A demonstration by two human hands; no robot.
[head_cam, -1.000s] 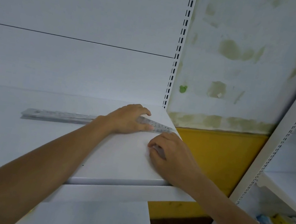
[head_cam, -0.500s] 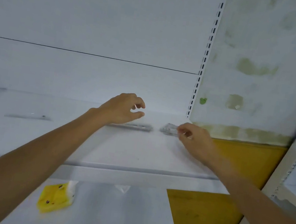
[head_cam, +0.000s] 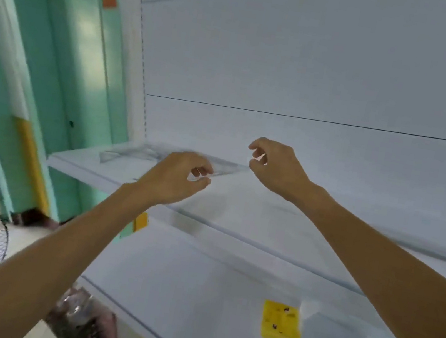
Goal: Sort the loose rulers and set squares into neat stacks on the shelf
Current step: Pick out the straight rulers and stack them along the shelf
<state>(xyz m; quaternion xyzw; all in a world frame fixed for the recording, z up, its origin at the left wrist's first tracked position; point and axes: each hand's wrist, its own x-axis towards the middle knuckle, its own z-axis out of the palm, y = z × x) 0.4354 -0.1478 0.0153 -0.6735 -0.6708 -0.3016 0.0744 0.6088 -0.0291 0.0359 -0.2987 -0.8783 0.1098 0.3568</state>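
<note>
Both loosely curled and empty, my left hand [head_cam: 175, 176] and right hand [head_cam: 279, 167] hover over the shelf [head_cam: 266, 216]; clear set squares [head_cam: 119, 154] lie blurred

White shelf [head_cam: 267, 214], mint-green doorway [head_cam: 58, 55], yellow packet [head_cam: 281, 322], translucent grey set squares [head_cam: 136, 155].

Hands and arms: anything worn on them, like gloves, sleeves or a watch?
Nothing visible. The left hand and right hand are bare, no gloves, rings or watch, and both forearms run bare to the frame edge; no sleeve shows.
</note>
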